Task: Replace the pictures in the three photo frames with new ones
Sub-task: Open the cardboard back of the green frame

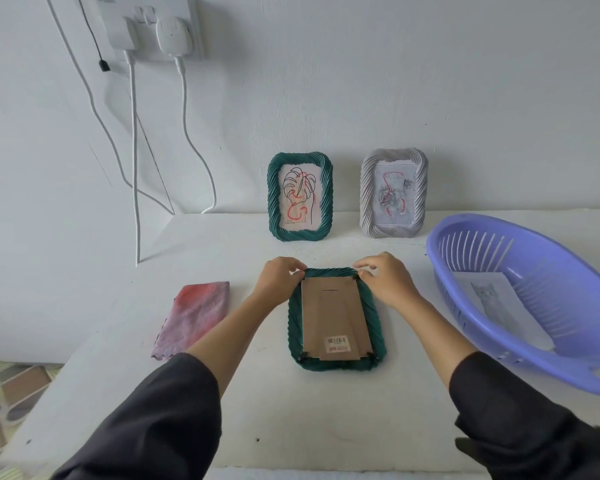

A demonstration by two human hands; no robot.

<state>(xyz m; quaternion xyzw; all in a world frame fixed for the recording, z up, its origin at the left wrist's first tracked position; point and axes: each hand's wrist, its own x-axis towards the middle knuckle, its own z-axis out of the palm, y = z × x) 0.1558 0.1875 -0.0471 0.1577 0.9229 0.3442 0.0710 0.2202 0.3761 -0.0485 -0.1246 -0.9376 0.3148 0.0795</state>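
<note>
Head view shows left hand and right hand pinching the far corners of the face-down green frame on the table, where prying too hard could crease its cardboard backing.

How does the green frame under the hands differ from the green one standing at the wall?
The lying green frame is face down on the table, showing brown backing; the standing green frame is upright at the wall, showing a leaf drawing. The left hand and right hand grip the lying one's top corners; the standing one is untouched. Both have twisted dark-green rims.
</note>
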